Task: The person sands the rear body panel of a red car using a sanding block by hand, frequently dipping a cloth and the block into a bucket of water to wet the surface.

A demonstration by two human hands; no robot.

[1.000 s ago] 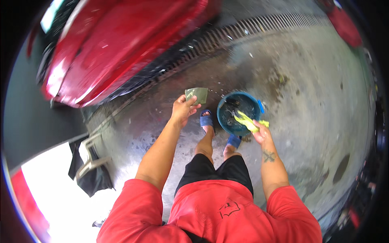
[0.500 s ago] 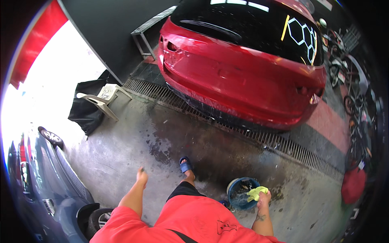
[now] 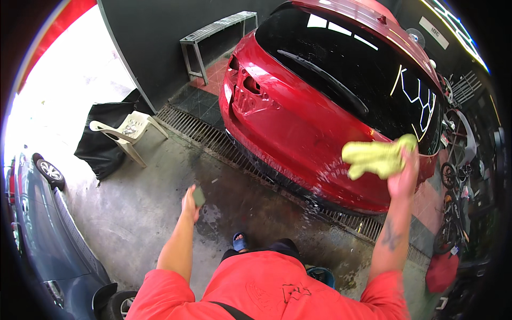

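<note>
My right hand [image 3: 404, 175] is raised in front of the back of a red car [image 3: 298, 125], gripping a yellow-green cloth [image 3: 373, 158] that swings out to the left, blurred. White water streaks and drops show on the tailgate and fall by the bumper, left of the cloth. The car's tail lamps are out, leaving an open lamp recess [image 3: 252, 85]. Lower at the left, my left hand [image 3: 189, 205] is closed on a small dull-green block [image 3: 199, 197], away from the car. A blue bucket [image 3: 332, 278] is partly hidden behind my red shirt.
A slotted floor drain [image 3: 194, 132] runs below the bumper over wet concrete. A cream plastic chair [image 3: 133, 128] and a metal bench [image 3: 218, 26] stand left. A dark blue-grey car [image 3: 58, 229] is at far left; bicycles [image 3: 453, 213] crowd the right.
My right hand has swung the cloth up from over the bucket to before the tailgate, throwing water onto it. My left hand has risen slightly. The view has shifted closer to the red car.
</note>
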